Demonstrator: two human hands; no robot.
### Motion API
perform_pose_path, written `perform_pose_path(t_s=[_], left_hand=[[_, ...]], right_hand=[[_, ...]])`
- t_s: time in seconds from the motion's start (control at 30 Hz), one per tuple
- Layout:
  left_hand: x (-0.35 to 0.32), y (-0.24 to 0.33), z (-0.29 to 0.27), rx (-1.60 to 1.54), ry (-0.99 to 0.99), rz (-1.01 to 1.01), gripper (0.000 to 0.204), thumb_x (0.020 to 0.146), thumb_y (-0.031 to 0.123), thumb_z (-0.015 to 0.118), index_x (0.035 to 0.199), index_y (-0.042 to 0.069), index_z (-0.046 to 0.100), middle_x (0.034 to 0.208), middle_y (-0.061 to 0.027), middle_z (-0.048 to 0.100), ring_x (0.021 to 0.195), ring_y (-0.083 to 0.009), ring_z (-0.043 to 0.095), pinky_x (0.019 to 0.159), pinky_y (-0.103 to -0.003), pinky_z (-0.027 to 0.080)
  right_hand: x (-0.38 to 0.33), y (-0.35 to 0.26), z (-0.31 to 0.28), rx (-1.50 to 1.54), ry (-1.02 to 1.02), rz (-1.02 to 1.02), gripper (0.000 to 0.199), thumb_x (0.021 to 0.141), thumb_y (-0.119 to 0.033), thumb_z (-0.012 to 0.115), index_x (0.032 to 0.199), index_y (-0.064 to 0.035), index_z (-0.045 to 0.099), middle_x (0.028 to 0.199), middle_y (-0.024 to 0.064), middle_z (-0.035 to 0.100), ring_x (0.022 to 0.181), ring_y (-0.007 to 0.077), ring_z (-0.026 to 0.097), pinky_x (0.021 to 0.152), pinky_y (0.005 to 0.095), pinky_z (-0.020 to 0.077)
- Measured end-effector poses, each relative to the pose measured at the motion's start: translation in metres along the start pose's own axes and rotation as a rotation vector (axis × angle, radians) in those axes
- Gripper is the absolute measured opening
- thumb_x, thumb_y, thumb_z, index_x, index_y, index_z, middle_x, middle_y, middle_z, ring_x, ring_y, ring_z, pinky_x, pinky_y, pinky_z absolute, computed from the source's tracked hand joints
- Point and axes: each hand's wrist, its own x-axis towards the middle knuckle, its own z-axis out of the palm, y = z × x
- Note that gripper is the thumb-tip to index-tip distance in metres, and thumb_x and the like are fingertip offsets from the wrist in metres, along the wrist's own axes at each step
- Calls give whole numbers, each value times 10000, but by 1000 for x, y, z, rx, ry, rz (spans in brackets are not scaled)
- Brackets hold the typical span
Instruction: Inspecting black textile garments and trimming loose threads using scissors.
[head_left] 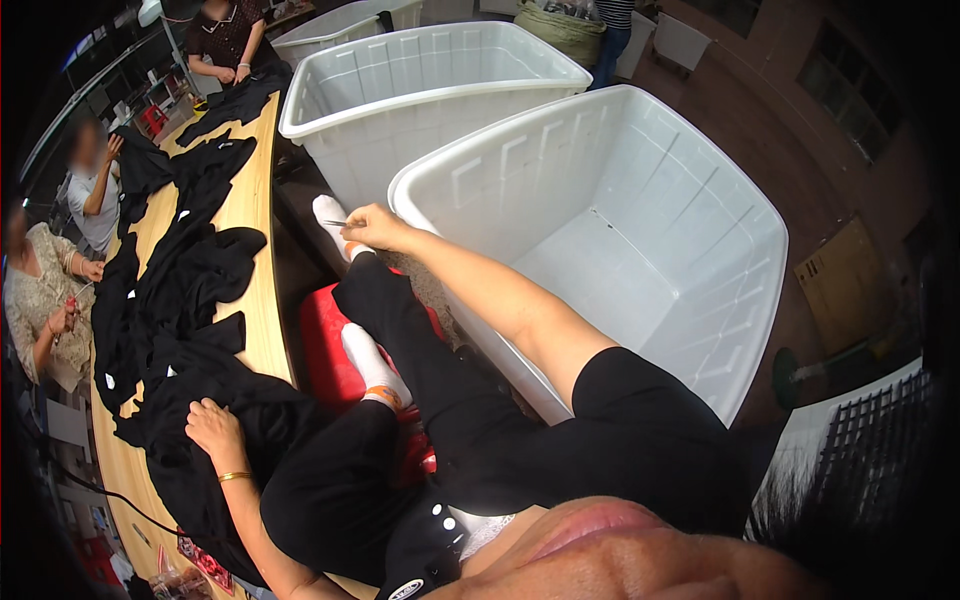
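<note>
Black garments lie heaped along the wooden table, and the nearest black garment (265, 410) drapes over its edge toward my lap. My left hand (214, 432) is on this garment, its fingers curled against the cloth, with a gold bangle at the wrist. My right arm stretches forward between the table and a large white bin. In that right hand (378, 228) is a small pointed metal tool (335, 223) that looks like thread snips, held clear of the cloth above my white-socked foot. Its handle is hidden by my fingers.
The wooden table (262, 200) runs along my left, with several people working at its far side and end. Two large white bins (735, 230) stand to the right. A red stool (325, 335) is beneath my legs. Small packets (205, 562) lie on the near table end.
</note>
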Motion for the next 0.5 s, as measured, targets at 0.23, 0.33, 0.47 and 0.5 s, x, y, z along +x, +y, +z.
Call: perform_pose_path(t_s=[0.23, 0.33, 0.47, 0.5], left_hand=[[50, -11, -18, -136, -399, -10, 334, 791, 250, 651, 1052, 40, 646, 1120, -126, 627, 1005, -298, 642, 790, -419, 540], [92, 4, -79, -95, -463, 136, 302, 795, 188, 602, 1051, 46, 675, 1141, -157, 649, 1032, -273, 647, 835, -387, 537], [148, 43, -102, -156, -99, 283, 333, 743, 332, 714, 938, 63, 699, 977, -155, 691, 909, -281, 680, 780, -381, 545], [152, 62, -118, -157, -35, 397, 311, 757, 345, 712, 911, 75, 704, 949, -154, 696, 880, -278, 686, 746, -376, 549]], right_hand=[[8, 4, 0, 152, -18, 23, 290, 831, -234, 706, 974, 16, 673, 885, 71, 689, 807, 112, 614, 733, 268, 484], [3, -3, -10, 343, 42, 18, 281, 836, -253, 708, 964, -5, 680, 878, 55, 678, 794, 112, 605, 736, 267, 485], [-18, -42, -25, 438, 92, 24, 314, 861, -346, 673, 913, -37, 689, 664, -38, 537, 572, 43, 464, 525, 210, 378], [-30, -50, -33, 432, 108, 44, 347, 872, -389, 652, 899, -45, 692, 602, -64, 470, 507, 27, 397, 464, 198, 316]])
